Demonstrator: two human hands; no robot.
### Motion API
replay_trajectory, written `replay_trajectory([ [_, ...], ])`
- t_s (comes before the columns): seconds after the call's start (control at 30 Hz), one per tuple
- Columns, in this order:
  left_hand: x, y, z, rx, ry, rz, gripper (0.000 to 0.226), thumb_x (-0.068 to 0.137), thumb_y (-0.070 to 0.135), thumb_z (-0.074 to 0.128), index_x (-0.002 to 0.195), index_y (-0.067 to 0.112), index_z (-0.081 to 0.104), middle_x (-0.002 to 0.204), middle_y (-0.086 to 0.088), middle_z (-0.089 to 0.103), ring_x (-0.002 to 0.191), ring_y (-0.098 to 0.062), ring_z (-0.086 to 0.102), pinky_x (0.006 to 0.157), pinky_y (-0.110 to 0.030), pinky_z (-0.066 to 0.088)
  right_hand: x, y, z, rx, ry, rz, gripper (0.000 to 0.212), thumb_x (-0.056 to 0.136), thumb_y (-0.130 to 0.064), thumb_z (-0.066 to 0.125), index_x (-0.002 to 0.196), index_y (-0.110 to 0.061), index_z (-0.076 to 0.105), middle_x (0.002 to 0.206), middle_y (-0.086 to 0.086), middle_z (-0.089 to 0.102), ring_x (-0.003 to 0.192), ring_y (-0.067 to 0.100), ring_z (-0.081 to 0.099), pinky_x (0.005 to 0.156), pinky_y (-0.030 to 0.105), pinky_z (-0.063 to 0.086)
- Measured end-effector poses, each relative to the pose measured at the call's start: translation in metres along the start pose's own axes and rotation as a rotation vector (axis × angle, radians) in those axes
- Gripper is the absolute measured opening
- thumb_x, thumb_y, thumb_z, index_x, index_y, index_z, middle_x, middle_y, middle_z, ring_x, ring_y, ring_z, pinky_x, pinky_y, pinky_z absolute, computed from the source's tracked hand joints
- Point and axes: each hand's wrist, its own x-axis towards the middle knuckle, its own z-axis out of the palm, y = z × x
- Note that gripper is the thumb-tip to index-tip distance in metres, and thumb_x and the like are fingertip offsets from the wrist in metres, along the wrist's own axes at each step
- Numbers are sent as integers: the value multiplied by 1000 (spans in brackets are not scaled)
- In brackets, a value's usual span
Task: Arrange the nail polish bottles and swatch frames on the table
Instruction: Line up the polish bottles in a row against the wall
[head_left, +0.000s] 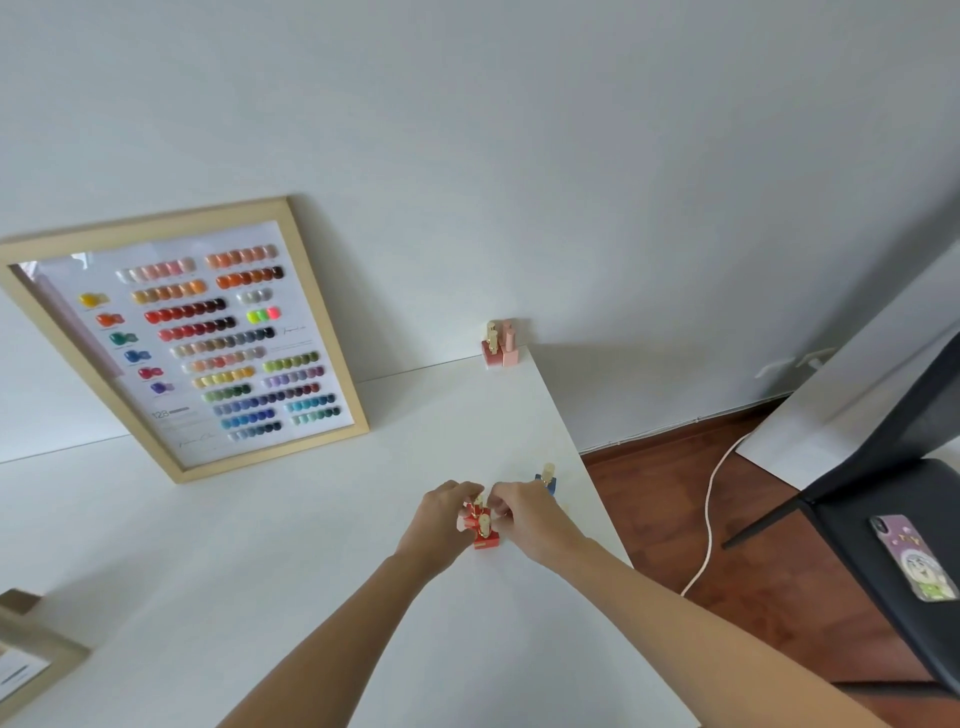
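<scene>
A small cluster of red nail polish bottles (484, 531) with gold caps stands on the white table (291, 561) near its right edge. My left hand (437, 522) closes on the cluster from the left and my right hand (524, 512) from the right, fingers pinching the bottles' tops. A blue bottle (548, 480) stands just behind my right hand. Two pink bottles (500, 345) sit at the table's far right corner by the wall. A large wooden swatch frame (182, 338) with rows of colour swatches leans on the wall at the left.
Another wooden frame (26, 654) pokes in at the lower left edge. To the right of the table lie a wooden floor with a white cable (709, 519) and a dark chair (883, 545) carrying a phone (914, 558).
</scene>
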Motion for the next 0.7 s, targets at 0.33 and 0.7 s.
replay_trajectory([
  [0.33, 2, 11, 13, 53, -27, -18, 53, 85, 13, 66, 133, 27, 51, 119, -3, 55, 105, -22, 58, 91, -33, 50, -13, 48, -49, -121, 27, 184, 16, 86, -7, 59, 99, -4, 68, 103, 12, 69, 100, 27, 61, 83, 30, 45],
  [0.7, -2, 12, 15, 68, 10, -22, 48, 87, 8, 62, 131, 24, 54, 114, -6, 61, 102, -22, 60, 88, -30, 50, -13, 49, -44, -99, -72, 105, 29, 90, 6, 42, 102, -1, 67, 103, 18, 68, 98, 31, 63, 80, 33, 47],
])
